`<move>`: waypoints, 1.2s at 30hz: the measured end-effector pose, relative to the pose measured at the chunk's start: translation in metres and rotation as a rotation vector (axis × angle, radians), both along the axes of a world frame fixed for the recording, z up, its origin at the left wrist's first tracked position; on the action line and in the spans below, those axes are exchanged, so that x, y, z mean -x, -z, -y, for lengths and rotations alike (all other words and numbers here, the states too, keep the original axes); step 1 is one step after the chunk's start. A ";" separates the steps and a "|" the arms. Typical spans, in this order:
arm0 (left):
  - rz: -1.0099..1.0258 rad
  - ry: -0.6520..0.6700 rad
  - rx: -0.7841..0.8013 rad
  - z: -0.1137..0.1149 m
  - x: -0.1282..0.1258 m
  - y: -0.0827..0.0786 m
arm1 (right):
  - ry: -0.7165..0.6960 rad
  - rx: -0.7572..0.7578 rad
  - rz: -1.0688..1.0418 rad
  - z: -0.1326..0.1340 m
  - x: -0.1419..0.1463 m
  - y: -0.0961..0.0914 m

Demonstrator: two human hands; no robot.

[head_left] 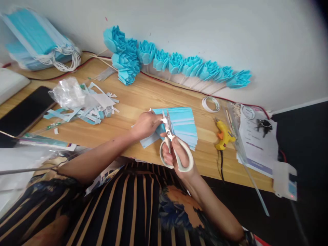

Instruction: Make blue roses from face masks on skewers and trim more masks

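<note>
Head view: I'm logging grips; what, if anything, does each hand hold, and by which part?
The right hand holds scissors by the white handles. The left hand is at a small white scrap by the blades; whether it's held is unclear.

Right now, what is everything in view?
Table: one, brown, by wall
Scissors: one, white-handled, in right hand
Sheets: several, blue and white, centre
Flowers: roughly eleven, blue, along wall
Masks: stack, blue and white, far left
Scraps: many, blue and white, left
Plastic bag: one, clear, among scraps
Phone: one, black, far left
Tape roll: one, white, right of sheets
Glue gun: one, yellow, right
Paper: some, white, far right
Keys: bunch, dark, on paper
Box: one, white, table's right corner
Left hand: one, at scissors
Right hand: one, gripping scissors
</note>
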State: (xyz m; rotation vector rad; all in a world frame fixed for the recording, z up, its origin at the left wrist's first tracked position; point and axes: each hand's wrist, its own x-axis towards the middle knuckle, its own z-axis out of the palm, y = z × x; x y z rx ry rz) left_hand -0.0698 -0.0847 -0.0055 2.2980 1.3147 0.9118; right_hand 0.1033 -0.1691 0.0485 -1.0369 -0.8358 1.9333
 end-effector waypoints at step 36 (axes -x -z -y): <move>0.144 -0.055 0.097 -0.005 0.002 0.003 | 0.015 -0.009 -0.174 -0.003 0.015 -0.018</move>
